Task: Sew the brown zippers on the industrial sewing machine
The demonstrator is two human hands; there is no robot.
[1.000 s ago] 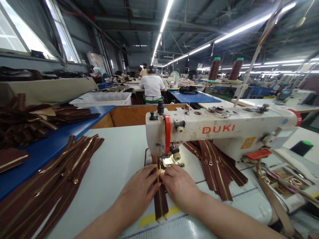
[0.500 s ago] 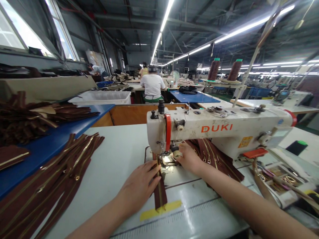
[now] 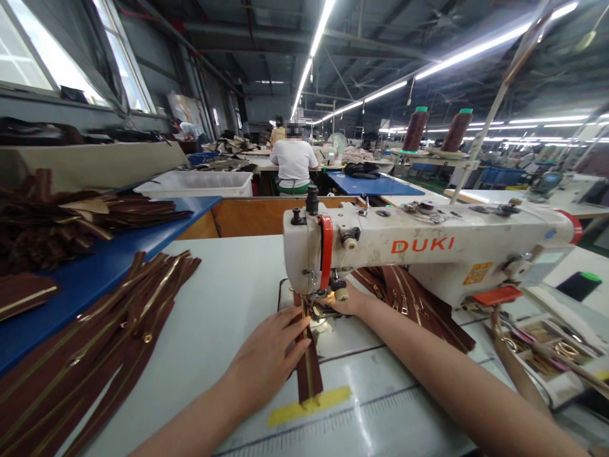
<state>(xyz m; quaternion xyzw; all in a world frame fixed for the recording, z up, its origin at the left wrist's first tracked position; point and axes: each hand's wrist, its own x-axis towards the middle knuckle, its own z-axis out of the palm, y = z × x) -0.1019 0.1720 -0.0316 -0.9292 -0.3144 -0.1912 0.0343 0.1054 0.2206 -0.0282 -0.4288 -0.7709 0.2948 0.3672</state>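
Under the left hand (image 3: 271, 355) lies a brown zipper strip (image 3: 307, 368), flat on the white table (image 3: 228, 298). The fingers are spread out and press down on the strip, not closed around it. Just past the fingertips is the needle part of the white sewing machine (image 3: 428, 247). The right hand (image 3: 349, 306) reaches behind that part, and you cannot tell how its fingers are. Far to the left of the left hand lies a pile of zippers (image 3: 95, 355).
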